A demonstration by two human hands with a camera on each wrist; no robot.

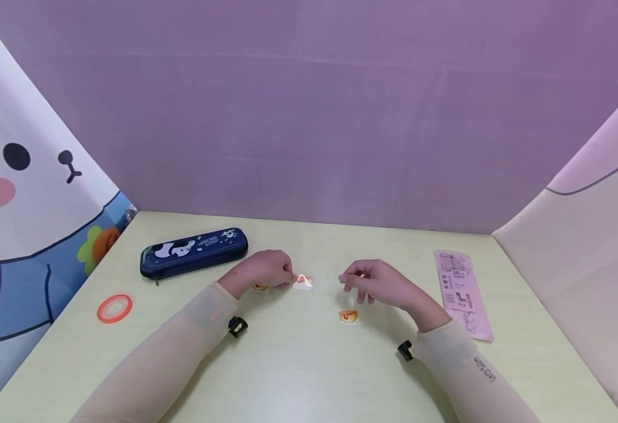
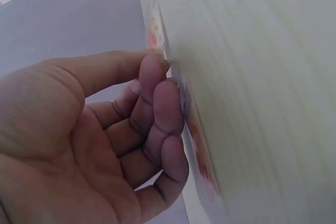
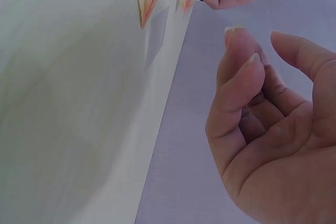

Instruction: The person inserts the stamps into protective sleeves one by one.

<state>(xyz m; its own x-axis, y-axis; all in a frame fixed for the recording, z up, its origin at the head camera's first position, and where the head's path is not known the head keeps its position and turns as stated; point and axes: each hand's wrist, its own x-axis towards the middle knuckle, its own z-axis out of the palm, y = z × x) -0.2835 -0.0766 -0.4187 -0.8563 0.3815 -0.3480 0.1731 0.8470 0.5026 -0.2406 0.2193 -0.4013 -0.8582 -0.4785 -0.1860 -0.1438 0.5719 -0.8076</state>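
In the head view my left hand (image 1: 269,269) is at mid-table, thumb and index fingertips pinching the left edge of a small printed card (image 1: 304,281) with orange and white colouring. The left wrist view shows that card (image 2: 156,30) at the fingertips, the other fingers curled near the tabletop. Partly hidden under the hand lies a second small card (image 1: 261,288). My right hand (image 1: 380,283) hovers above the table, fingers loosely bent, thumb apart from them and nothing held in the right wrist view. Below it lies a third card (image 1: 348,317), orange and yellow.
A dark blue pencil case (image 1: 194,252) with a panda print lies at the back left. Nearer the left edge is an orange tape ring (image 1: 114,295). A pink printed packet (image 1: 462,294) lies on the right. A purple curtain (image 1: 314,117) hangs behind the table.
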